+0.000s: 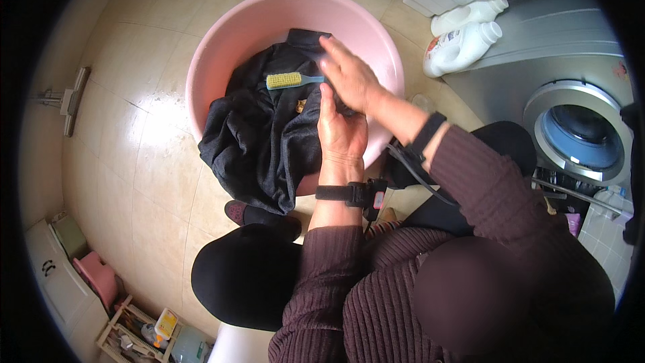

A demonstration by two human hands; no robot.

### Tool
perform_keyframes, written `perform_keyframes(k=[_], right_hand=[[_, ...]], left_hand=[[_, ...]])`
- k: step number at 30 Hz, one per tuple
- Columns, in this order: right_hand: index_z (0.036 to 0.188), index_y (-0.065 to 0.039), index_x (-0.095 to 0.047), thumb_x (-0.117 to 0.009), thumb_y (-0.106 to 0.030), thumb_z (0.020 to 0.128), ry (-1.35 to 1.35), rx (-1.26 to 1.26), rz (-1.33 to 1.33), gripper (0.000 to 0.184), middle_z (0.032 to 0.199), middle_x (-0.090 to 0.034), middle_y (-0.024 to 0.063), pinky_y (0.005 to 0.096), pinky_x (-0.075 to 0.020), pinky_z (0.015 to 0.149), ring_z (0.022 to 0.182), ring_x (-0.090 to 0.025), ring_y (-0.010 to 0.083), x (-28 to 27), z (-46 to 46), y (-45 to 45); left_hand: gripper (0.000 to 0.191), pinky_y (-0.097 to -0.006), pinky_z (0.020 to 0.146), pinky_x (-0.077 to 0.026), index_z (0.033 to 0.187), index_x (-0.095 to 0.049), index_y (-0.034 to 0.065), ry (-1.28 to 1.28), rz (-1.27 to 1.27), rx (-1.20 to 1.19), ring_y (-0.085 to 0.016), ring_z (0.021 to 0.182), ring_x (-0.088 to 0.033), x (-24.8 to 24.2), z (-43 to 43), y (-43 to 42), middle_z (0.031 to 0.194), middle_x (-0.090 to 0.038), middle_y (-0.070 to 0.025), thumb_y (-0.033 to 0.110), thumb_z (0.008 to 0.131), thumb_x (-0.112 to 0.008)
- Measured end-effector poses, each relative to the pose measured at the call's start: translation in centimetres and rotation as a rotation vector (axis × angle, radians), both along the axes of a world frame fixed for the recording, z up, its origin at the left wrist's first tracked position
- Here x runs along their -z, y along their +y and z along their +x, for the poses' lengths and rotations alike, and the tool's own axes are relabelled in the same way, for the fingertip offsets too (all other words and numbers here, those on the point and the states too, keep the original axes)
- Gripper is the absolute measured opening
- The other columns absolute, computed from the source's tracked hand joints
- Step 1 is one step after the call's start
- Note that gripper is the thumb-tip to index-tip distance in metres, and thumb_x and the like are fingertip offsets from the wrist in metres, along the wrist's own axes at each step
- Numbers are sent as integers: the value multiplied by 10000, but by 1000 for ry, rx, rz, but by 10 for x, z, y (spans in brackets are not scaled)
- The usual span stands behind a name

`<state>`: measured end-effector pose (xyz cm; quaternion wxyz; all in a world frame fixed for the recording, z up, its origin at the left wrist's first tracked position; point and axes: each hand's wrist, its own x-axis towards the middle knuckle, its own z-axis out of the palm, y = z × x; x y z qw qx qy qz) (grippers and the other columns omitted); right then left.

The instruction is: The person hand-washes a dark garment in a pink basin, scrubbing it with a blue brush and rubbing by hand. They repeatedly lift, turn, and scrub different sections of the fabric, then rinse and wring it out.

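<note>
My left hand (pixel 342 133) is over the right part of a pink plastic basin (pixel 204 55), thumb raised, its other fingers partly hidden. Close against it, my right hand (pixel 352 80) stretches out its fingers, slightly blurred. Neither appears to hold anything. A dark grey cloth garment (pixel 252 126) lies bunched in the basin and hangs over the near rim. On the garment rests a scrubbing brush (pixel 284 80) with yellow bristles up; its blue handle points towards my hands, which hide the handle's end. A small gold-coloured piece (pixel 301 106) shows on the cloth.
Two white plastic jugs (pixel 461 48) stand at the upper right, near a front-loading washing machine (pixel 579 131). A floor squeegee (pixel 75 101) is at the left. At lower left are a pink tub (pixel 98 275) and a rack (pixel 121 322) of bottles. Cables hang by my right wrist.
</note>
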<state>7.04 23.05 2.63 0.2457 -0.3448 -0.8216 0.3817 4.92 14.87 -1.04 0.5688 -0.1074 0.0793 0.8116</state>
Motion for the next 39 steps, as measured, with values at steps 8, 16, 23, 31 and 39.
perform_keyframes(k=[8, 16, 23, 31, 39], right_hand=[[1075, -70, -645, -613, -235, 921, -32, 13, 378, 228, 1048, -634, 196, 432, -513, 838, 954, -625, 361, 1, 7, -53], [861, -37, -595, -569, -336, 947, -153, -41, 50, 312, 773, -664, 215, 508, -503, 704, 781, -642, 433, 13, 1, -2], [826, -33, -675, -530, -450, 933, -334, 31, -147, 454, 773, -669, 212, 456, -513, 699, 751, -650, 403, 15, -4, 32], [992, -17, -699, -707, -542, 848, -206, -34, -631, 545, 1075, -669, 147, 363, -441, 924, 1058, -572, 198, 3, 3, 81], [1059, 2, -677, -765, -252, 864, 375, -49, -1238, 332, 974, -707, 93, 293, -542, 814, 849, -684, 185, -9, 10, 93]], left_hand=[[623, -344, 1043, -417, 1406, -480, 118, -59, -84, -72, -239, 1252, -495, -9, -18, -7, 1405, -491, -54, 581, 992, -429], [617, -384, 1048, -427, 1352, -494, 90, 91, -250, -68, -247, 1215, -526, -15, 4, 6, 1315, -556, -76, 585, 1009, -360], [531, -316, 904, -495, 1361, -490, 59, 129, -400, -9, -188, 1075, -591, -23, 4, 15, 1228, -605, -76, 474, 1036, -426], [686, -463, 968, -427, 1328, -509, -14, 485, -741, 56, -266, 1036, -581, -19, -38, -7, 1222, -600, -119, 522, 918, -638], [695, -531, 945, -497, 1268, -537, -14, 238, -499, 24, -383, 1147, -592, -15, -41, 1, 1166, -630, -244, 598, 939, -529]])
